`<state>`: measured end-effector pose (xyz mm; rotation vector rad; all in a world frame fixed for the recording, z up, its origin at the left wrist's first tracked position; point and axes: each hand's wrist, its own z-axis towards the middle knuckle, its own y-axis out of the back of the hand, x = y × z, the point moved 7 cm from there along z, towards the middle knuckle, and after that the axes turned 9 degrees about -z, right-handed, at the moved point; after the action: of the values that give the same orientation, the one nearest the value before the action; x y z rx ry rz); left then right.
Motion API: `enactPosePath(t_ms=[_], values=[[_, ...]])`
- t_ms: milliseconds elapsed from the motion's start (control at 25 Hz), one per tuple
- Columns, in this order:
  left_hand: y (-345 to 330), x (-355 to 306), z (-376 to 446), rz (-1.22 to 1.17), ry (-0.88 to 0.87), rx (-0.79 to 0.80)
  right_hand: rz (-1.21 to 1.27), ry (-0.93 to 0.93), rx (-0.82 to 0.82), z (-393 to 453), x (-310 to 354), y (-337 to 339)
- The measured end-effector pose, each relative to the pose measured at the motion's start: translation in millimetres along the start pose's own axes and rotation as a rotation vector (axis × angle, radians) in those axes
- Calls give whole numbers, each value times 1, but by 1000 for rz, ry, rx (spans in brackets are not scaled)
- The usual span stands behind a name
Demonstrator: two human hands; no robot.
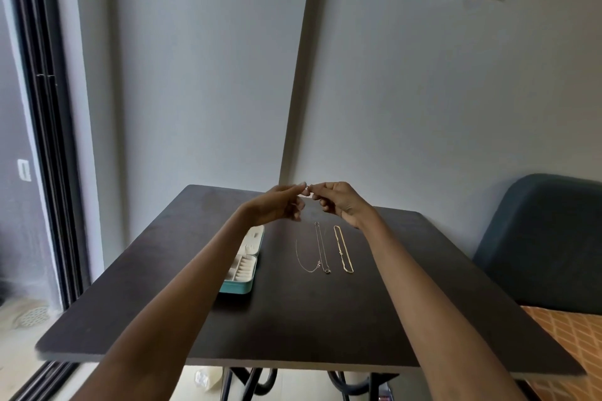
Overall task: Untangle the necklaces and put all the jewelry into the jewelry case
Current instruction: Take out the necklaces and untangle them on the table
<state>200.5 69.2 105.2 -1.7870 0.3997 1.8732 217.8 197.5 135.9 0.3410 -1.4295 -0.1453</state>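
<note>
A dark worktop (325, 319) is being viewed from above, with both arms stretched out over it. The left hand (277, 207) and the right hand (338, 202) are being held together above the far part of the worktop, and a small piece of jewelry (307, 187), too small to identify, is being pinched between the fingers (298, 188) of both hands. A teal jewelry case (242, 265) is lying open on the worktop beneath the left forearm, its lid laid back towards the far edge; its pale lining is divided into compartments and ring rolls, and whether anything is lying in them cannot be told. Three necklaces are laid out side by side to the right of the case, apart from it: a thin chain (301, 259) spread in a loose curve, a second thin chain with a dark pendant (322, 247), and a thicker gold chain (343, 249) doubled into a long narrow loop.
</note>
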Motion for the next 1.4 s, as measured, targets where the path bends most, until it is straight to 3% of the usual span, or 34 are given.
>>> enactPosePath(t_ms=[160,400,880,1040,1200,1400], values=[[-10,-10,-1,300,-41,-17,23,0,-6,-11,-12,0],[-13,-6,-4,221,-51,20,156,-8,29,-25,-30,-5],[42,91,75,503,334,-149,95,-336,-98,46,-149,-30],[69,118,118,640,418,-182,-40,-399,-132,86,-173,-30],[79,123,156,830,384,-219,-380,-361,-208,126,-180,-14],[90,124,173,916,361,-254,-752,-309,-158,147,-173,-11]])
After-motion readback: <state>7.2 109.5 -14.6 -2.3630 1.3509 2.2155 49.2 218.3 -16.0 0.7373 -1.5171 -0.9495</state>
